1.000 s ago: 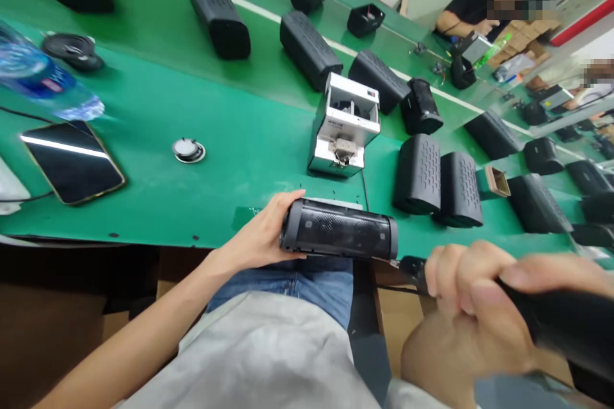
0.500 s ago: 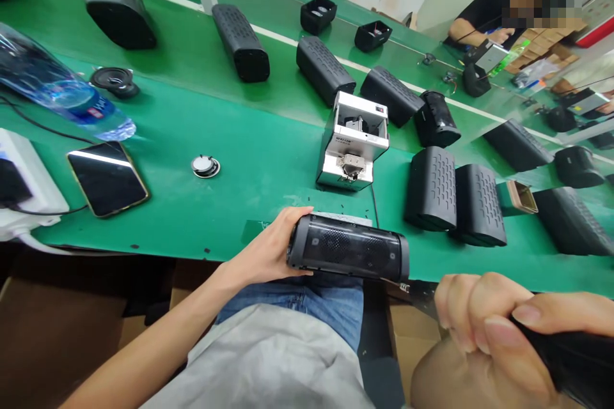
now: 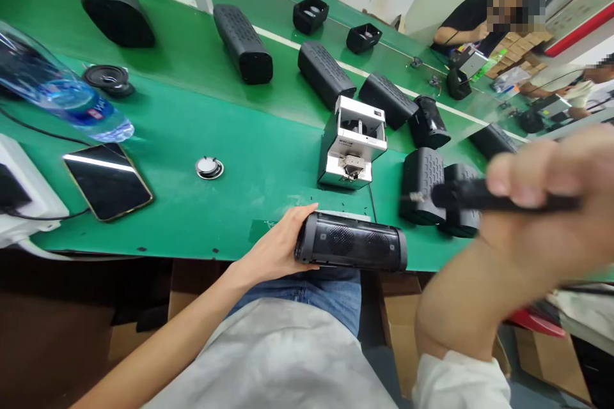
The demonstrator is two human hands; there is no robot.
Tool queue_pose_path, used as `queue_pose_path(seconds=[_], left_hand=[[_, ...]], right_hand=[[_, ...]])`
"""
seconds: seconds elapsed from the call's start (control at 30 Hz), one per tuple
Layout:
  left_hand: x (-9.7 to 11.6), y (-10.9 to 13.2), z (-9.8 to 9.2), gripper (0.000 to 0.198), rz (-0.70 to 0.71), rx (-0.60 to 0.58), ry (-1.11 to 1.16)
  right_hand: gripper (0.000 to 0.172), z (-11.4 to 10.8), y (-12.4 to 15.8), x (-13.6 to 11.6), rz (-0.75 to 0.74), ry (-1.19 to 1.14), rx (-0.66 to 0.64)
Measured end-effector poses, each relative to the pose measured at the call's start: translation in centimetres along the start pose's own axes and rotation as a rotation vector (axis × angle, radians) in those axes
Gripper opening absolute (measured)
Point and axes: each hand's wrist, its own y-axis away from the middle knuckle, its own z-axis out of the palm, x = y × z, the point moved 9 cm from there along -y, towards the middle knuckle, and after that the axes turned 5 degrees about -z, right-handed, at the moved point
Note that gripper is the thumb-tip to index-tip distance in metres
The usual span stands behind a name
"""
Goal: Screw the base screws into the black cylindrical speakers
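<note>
My left hand (image 3: 283, 243) is closed around the left end of a black speaker (image 3: 355, 241), which lies on its side at the table's front edge with its glossy face up. Two round grilles show through that face. In my right hand (image 3: 542, 185), raised at the right and smeared by motion, is a black electric screwdriver (image 3: 460, 195). Its bit points left, apart from the speaker and in front of the standing black housings. Beyond the speaker stands a silver screw feeder (image 3: 352, 147), with several tiny dark screws (image 3: 367, 209) scattered before it.
Black speaker housings (image 3: 244, 45) lie along the green table (image 3: 268, 140). A phone (image 3: 108, 180), a water bottle (image 3: 62, 89), a loose speaker driver (image 3: 108, 78) and a small round silver part (image 3: 210, 168) are at left. A co-worker (image 3: 463, 22) sits across at the far right.
My right hand has swung up and away from the table's front edge with the screwdriver, now level with the standing housings. My left hand still holds the speaker in nearly the same place.
</note>
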Motion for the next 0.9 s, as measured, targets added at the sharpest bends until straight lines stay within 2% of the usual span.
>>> queue_pose_path(seconds=[0.03, 0.07, 0.13, 0.2, 0.3, 0.43, 0.57, 0.73, 0.9], left_hand=[[0.0, 0.0, 0.0, 0.142, 0.003, 0.005, 0.001], [0.0, 0.0, -0.1, 0.142, 0.005, 0.010, 0.003], [0.1, 0.0, -0.1, 0.143, 0.008, 0.018, 0.003], [0.1, -0.1, -0.1, 0.144, 0.007, 0.018, 0.003], [0.1, -0.1, -0.1, 0.145, 0.004, 0.008, 0.004], [0.2, -0.1, -0.1, 0.145, 0.006, 0.009, 0.011], [0.3, -0.2, -0.2, 0.144, 0.007, 0.005, 0.008], [0.1, -0.2, -0.1, 0.143, 0.004, 0.001, -0.011], [-0.2, -0.2, -0.1, 0.142, -0.009, 0.011, -0.002]], right_hand=[[0.035, 1.4, -0.4, 0.3, -0.164, -0.103, 0.125], [0.022, 3.3, -0.5, 1.5, -0.227, -0.136, 0.165], [0.015, 7.0, -0.8, 4.2, -0.235, -0.117, 0.134], [0.015, 8.8, -1.0, 6.5, -0.186, -0.071, 0.083], [0.015, 8.7, -0.8, 8.4, -0.135, -0.047, 0.073], [0.016, 8.1, -0.3, 9.5, -0.060, -0.041, 0.075], [0.016, 7.6, -0.2, 8.6, -0.067, -0.041, 0.059], [0.021, 7.0, -0.3, 6.6, -0.208, -0.055, 0.117], [0.033, 8.5, 0.0, 8.3, -0.163, 0.109, 0.043]])
